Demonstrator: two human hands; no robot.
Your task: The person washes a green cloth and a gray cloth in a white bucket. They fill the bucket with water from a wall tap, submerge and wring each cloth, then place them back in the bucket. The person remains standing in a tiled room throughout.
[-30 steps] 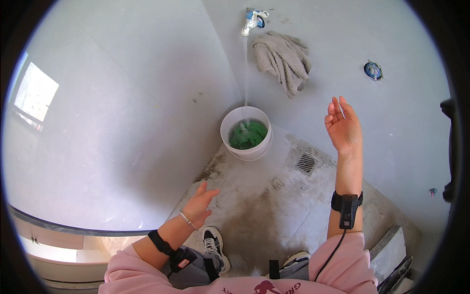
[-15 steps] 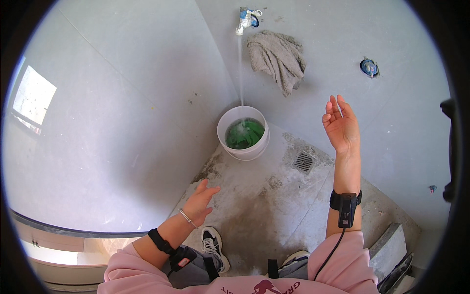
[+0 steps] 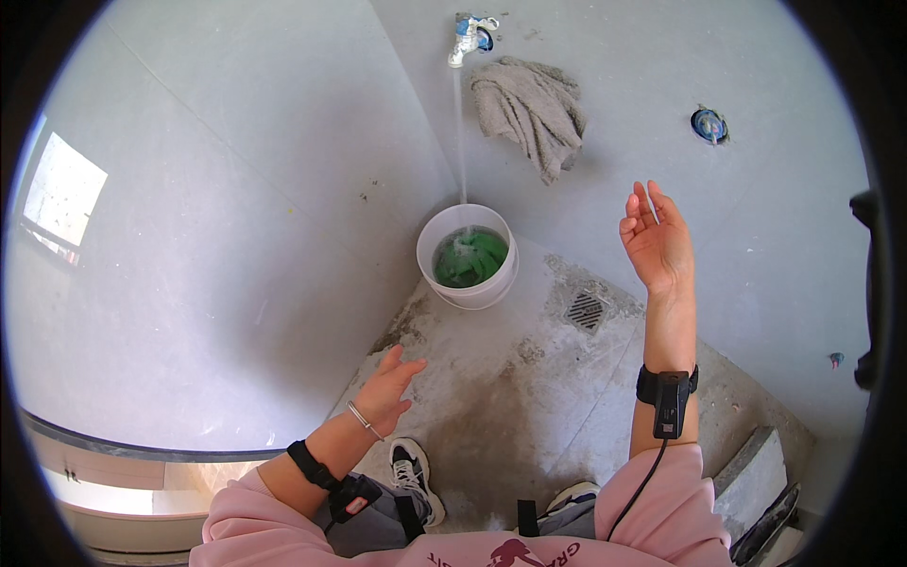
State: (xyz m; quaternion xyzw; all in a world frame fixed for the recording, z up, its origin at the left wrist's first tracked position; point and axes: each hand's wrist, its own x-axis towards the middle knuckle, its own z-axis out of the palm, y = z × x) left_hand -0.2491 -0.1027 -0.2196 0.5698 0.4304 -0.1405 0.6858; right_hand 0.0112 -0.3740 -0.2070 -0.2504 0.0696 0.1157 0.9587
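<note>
Water streams from a white-spattered tap [image 3: 465, 42] on the wall into a white bucket [image 3: 430, 231] standing in the corner. Inside the bucket a green cloth-like thing [image 3: 477, 255] lies under water, with foam where the stream lands. My left hand [image 3: 385, 389] is held in the air nearer to me than the bucket, fingers spread, holding nothing. To the right of the bucket my right hand [image 3: 657, 241] is raised with its palm turned up and fingers loosely stretched; nothing is in it. Neither hand touches anything.
A grey towel [image 3: 534, 111] hangs on the wall beside the tap. Right of the bucket is a floor drain [image 3: 585, 310]. A capped blue pipe fitting [image 3: 709, 125] sits in the right wall, and a stone slab [image 3: 753, 484] leans at the lower right.
The view has shifted very slightly, so the tap, towel and bucket appear a little further left. Both hands stay almost still, and the water keeps running.
</note>
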